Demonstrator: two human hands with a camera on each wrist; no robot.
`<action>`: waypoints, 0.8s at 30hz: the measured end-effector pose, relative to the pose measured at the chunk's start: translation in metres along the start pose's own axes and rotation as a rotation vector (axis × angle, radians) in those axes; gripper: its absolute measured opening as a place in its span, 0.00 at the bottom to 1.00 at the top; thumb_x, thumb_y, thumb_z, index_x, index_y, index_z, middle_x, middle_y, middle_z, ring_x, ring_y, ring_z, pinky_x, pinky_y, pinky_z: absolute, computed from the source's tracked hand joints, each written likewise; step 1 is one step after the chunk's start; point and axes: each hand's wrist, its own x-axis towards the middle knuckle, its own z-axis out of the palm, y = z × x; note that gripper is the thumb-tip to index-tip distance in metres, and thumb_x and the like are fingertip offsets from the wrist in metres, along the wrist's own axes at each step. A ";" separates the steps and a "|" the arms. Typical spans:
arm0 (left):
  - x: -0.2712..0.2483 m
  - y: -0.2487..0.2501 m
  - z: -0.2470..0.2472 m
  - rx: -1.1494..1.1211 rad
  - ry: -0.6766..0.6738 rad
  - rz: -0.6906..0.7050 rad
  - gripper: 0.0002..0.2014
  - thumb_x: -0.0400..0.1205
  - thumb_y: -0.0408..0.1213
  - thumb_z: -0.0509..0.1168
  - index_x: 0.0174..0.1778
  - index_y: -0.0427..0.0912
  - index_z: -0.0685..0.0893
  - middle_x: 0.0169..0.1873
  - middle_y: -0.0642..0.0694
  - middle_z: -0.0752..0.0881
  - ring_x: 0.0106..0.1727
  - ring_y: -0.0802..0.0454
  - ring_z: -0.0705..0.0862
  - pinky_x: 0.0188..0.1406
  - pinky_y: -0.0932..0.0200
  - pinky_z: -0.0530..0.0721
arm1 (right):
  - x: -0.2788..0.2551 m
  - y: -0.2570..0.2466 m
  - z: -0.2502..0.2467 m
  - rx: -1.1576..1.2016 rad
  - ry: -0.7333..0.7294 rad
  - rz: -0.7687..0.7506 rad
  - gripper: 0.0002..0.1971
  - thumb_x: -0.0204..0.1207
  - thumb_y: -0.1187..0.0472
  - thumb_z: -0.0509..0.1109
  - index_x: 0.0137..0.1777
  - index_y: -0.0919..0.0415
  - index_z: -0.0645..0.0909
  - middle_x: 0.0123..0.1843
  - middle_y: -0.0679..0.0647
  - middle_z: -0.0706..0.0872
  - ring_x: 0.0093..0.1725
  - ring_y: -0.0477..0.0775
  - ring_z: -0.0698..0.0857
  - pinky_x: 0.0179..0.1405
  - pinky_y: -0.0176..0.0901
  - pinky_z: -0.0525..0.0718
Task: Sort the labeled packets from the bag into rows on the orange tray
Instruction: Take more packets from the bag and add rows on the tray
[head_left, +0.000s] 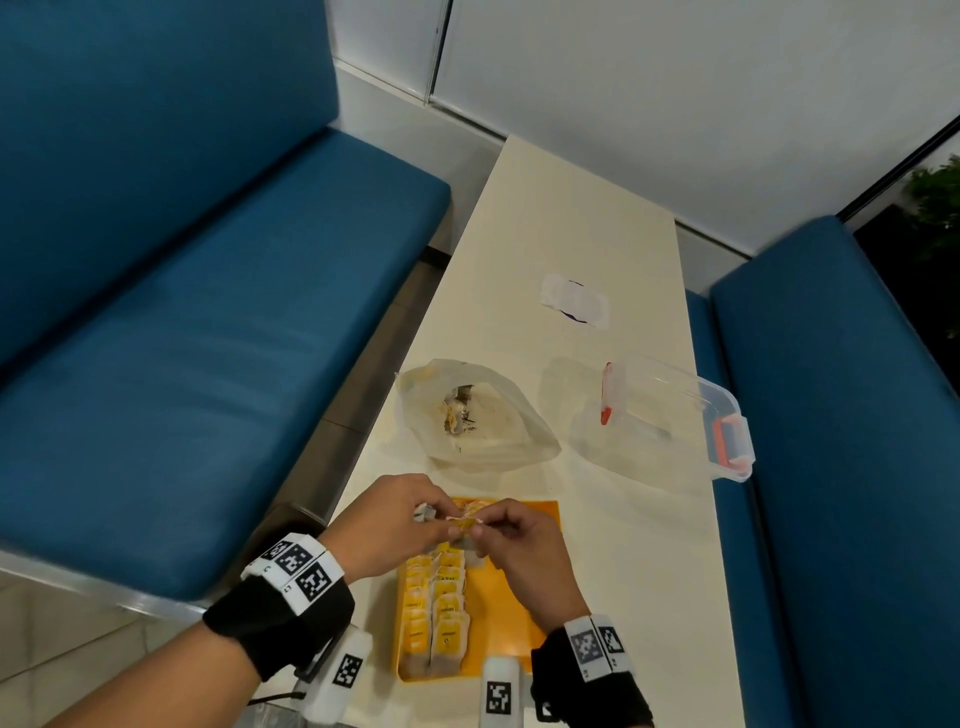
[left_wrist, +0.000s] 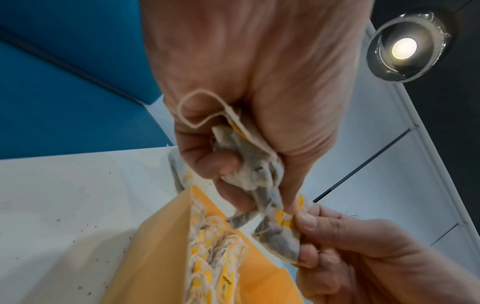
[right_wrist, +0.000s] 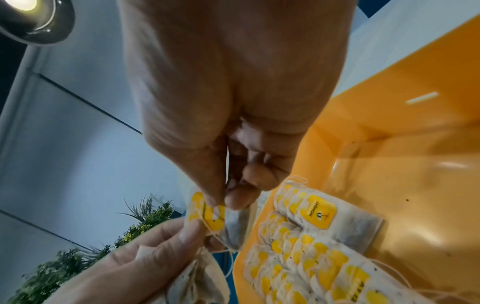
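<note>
Both hands hover over the far end of the orange tray (head_left: 511, 597). My left hand (head_left: 395, 525) grips a small bunch of packets (left_wrist: 249, 160), tea bags with yellow labels. My right hand (head_left: 511, 540) pinches one packet (right_wrist: 207, 214) by its yellow label, close against the left thumb. Two overlapping rows of packets (head_left: 436, 608) lie along the tray's left side, also seen as rows of packets (right_wrist: 298, 246) in the right wrist view. The translucent bag (head_left: 475, 415) lies open beyond the tray with some contents inside.
A clear plastic box (head_left: 670, 415) with red latches stands right of the bag. A white wrapper (head_left: 574, 301) lies farther back on the cream table (head_left: 623, 545). Blue benches (head_left: 182, 364) flank the table on both sides.
</note>
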 end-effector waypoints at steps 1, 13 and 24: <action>0.000 -0.001 0.001 0.017 -0.003 -0.001 0.05 0.77 0.49 0.79 0.47 0.59 0.92 0.46 0.61 0.88 0.47 0.66 0.86 0.45 0.64 0.87 | -0.002 0.001 0.000 0.023 0.001 0.006 0.03 0.75 0.73 0.75 0.43 0.66 0.87 0.33 0.51 0.89 0.32 0.48 0.85 0.31 0.36 0.80; -0.006 0.003 0.004 0.014 0.046 -0.062 0.01 0.81 0.50 0.75 0.44 0.62 0.89 0.46 0.62 0.88 0.41 0.65 0.88 0.41 0.72 0.82 | -0.006 0.009 -0.011 -0.107 0.033 0.036 0.03 0.77 0.70 0.75 0.45 0.70 0.84 0.29 0.53 0.85 0.27 0.49 0.82 0.27 0.32 0.77; -0.015 -0.021 0.003 0.048 0.087 -0.274 0.34 0.81 0.45 0.76 0.83 0.57 0.71 0.65 0.50 0.87 0.64 0.52 0.85 0.60 0.61 0.85 | 0.013 0.043 -0.017 -0.277 -0.091 0.354 0.06 0.78 0.71 0.72 0.41 0.61 0.82 0.29 0.54 0.85 0.25 0.49 0.84 0.24 0.35 0.79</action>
